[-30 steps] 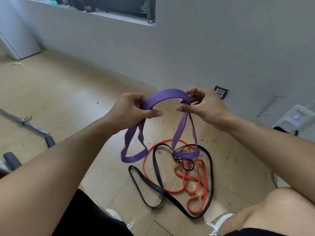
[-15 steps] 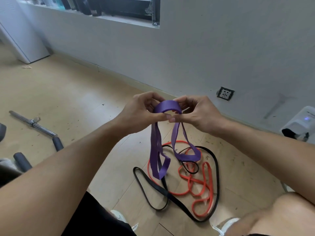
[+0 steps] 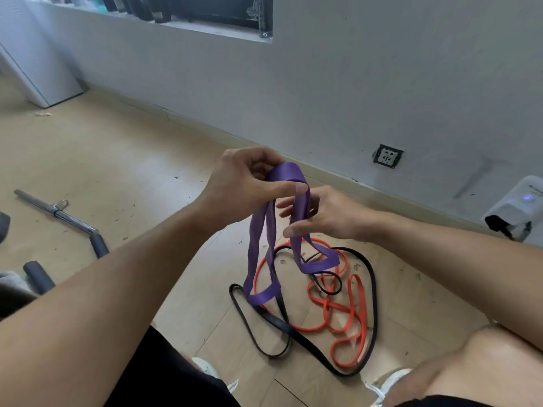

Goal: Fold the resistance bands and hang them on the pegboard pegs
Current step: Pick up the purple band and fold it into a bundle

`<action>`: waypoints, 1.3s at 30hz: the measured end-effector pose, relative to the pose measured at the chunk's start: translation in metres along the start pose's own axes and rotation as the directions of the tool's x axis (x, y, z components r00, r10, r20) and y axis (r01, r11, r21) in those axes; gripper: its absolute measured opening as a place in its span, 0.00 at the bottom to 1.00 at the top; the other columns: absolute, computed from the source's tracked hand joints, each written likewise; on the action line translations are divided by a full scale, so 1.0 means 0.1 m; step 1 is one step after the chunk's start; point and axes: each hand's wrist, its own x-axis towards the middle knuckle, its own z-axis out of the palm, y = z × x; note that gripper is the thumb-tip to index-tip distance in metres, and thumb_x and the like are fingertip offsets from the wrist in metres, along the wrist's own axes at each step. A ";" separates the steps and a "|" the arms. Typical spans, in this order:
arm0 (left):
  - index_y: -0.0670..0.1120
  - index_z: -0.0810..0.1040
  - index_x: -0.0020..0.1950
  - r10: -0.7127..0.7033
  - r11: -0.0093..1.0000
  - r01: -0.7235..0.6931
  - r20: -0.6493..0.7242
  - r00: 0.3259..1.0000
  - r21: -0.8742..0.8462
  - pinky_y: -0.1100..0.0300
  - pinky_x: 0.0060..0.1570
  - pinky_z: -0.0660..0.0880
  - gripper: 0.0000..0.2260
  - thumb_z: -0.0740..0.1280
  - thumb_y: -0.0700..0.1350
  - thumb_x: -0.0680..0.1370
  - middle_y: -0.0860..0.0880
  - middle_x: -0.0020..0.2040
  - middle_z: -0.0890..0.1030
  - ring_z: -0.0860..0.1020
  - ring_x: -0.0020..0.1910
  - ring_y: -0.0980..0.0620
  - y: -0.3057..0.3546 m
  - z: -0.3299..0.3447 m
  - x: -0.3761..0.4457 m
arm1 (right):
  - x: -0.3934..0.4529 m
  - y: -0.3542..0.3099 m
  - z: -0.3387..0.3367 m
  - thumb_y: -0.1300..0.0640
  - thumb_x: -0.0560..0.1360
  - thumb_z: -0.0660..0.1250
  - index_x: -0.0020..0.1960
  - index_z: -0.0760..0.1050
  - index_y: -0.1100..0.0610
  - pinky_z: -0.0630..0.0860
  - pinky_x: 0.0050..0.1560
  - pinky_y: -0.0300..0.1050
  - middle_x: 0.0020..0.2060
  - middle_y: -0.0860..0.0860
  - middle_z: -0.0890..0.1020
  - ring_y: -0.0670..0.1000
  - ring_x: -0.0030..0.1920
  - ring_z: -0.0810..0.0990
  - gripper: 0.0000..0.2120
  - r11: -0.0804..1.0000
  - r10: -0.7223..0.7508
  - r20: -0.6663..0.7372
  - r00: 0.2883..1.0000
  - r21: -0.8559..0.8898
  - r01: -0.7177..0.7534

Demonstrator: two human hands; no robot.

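Left hand (image 3: 244, 183) hides the purple band's (image 3: 258, 239) top fold; windowsill items (image 3: 164, 7) cut off at the top edge.

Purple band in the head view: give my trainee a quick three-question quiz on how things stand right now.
1. True or false: the purple band is pinched at its top fold by the left hand.
2. Which bands lie on the floor? A) orange and black B) green and blue C) none
3. Fill in: the right hand has the fingers ____ around the band's right strands.

Key: 1 true. 2 A: orange band, black band. 3 loosely spread, not clamped.
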 end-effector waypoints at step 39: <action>0.46 0.82 0.47 -0.019 0.980 -0.017 -0.176 0.984 -0.200 0.53 0.39 0.81 0.15 0.82 0.48 0.67 0.48 0.38 0.83 0.79 0.35 0.51 0.09 -0.10 0.00 | 0.24 0.16 0.44 0.42 0.73 0.76 0.57 0.80 0.49 0.83 0.54 0.58 0.47 0.47 0.85 0.50 0.49 0.86 0.18 0.960 0.005 0.043 0.999 -0.279 0.007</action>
